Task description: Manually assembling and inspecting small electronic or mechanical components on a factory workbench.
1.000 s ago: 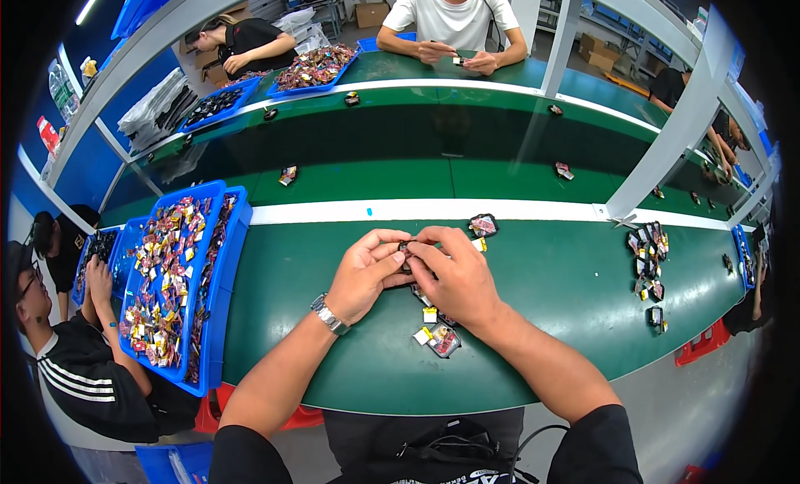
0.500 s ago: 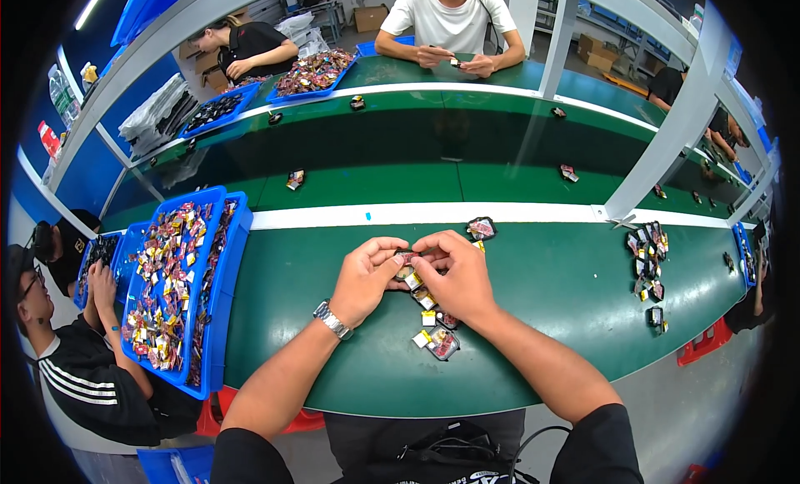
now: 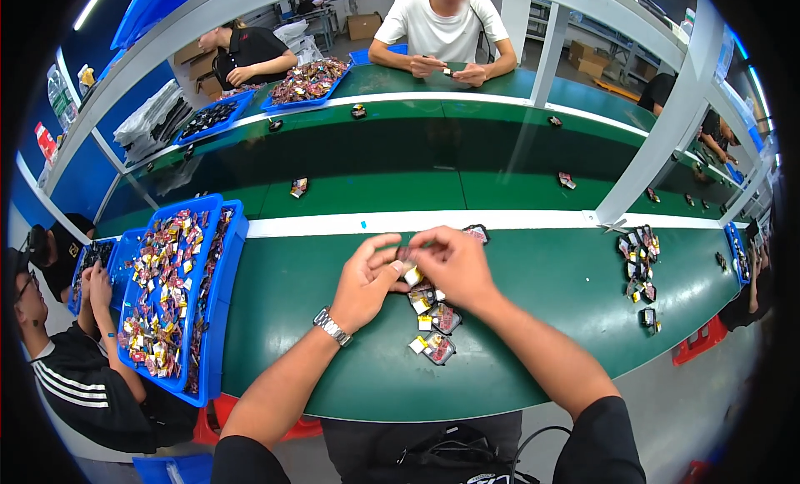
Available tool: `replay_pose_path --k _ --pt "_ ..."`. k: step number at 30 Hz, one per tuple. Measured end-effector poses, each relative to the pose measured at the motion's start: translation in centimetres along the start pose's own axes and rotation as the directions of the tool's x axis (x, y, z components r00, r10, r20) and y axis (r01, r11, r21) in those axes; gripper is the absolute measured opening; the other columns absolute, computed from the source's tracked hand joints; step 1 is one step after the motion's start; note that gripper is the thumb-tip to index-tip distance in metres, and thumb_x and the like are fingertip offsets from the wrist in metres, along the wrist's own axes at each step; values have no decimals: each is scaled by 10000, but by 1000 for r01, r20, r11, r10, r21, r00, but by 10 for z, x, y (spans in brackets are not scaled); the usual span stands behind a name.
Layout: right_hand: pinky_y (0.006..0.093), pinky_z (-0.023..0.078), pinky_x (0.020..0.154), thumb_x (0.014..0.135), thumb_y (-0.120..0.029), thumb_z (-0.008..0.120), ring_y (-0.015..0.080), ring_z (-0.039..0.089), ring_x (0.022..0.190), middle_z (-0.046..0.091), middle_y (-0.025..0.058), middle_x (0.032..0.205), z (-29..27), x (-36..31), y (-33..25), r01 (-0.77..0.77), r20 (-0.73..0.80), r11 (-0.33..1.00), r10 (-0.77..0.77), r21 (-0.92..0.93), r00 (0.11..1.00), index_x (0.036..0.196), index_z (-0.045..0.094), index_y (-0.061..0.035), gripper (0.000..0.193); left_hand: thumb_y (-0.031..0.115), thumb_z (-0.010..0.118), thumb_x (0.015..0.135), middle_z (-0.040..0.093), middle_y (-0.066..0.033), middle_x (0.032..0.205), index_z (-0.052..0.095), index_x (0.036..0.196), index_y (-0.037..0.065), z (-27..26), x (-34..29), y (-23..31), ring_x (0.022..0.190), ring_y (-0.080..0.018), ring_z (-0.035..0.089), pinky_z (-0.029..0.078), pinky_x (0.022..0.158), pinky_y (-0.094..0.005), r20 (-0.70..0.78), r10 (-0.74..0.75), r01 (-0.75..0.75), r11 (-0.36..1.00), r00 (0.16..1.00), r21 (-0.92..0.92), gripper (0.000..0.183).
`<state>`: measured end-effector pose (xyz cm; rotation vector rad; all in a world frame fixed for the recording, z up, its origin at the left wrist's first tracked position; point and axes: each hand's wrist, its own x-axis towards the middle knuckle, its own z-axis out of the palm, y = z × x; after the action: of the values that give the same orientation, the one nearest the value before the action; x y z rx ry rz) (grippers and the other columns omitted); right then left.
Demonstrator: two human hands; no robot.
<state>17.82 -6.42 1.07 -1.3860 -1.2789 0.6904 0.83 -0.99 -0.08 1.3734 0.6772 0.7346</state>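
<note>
My left hand (image 3: 367,282) and my right hand (image 3: 454,267) meet over the green bench, fingers bent and thumbs close together. Between them is a small dark-edged pack with a white-and-yellow tag (image 3: 413,276). Much of it is covered by my fingers, which are slightly blurred. The left hand grips it from the side; the right pinches at its upper part. Just below my hands, a short row of similar small black packs (image 3: 438,348) with pinkish-red contents and tags lies on the bench. Another such pack (image 3: 477,233) shows partly behind my right hand.
Stacked blue trays (image 3: 212,351) full of tagged pieces stand at left beside a seated co-worker (image 3: 79,376). A cluster of packs (image 3: 639,263) lies at right. Beyond the white ledge (image 3: 333,225), a dark green belt (image 3: 375,188) carries scattered packs. A grey frame post (image 3: 658,126) rises at right.
My right hand has shifted slightly up and left at the pack, its fingertips now drawn together. The whole view has shifted a little. Packs on the belt have moved slightly.
</note>
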Motion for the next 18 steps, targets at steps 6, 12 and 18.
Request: replay_pose_path --k 6,12,18 --pt "310 539 713 784 -139 762 186 694 762 719 99 831 -75 112 49 -218 -433 922 63 -319 899 901 723 -14 175 50 525 953 593 -187 1252 479 1281 -27 -17 11 -3 1057 -255 647 570 833 -337 -88 225 -222 974 970 50 340" --pt "368 513 845 790 -203 746 260 657 911 684 126 942 -96 99 60 -149 -358 741 -129 -654 925 1041 689 -30 310 44 531 943 668 -146 1088 573 1145 -30 -20 11 -5 949 -180 664 558 766 -296 -73 183 -171 974 980 147 219" --pt "386 479 930 820 -164 708 298 591 996 628 147 1115 -103 22 28 78 123 833 -11 -548 992 1207 621 -53 412 38 524 946 685 -125 1037 593 1117 -19 -23 14 -4 882 -157 664 546 734 -281 -29 156 -146 966 987 215 194"
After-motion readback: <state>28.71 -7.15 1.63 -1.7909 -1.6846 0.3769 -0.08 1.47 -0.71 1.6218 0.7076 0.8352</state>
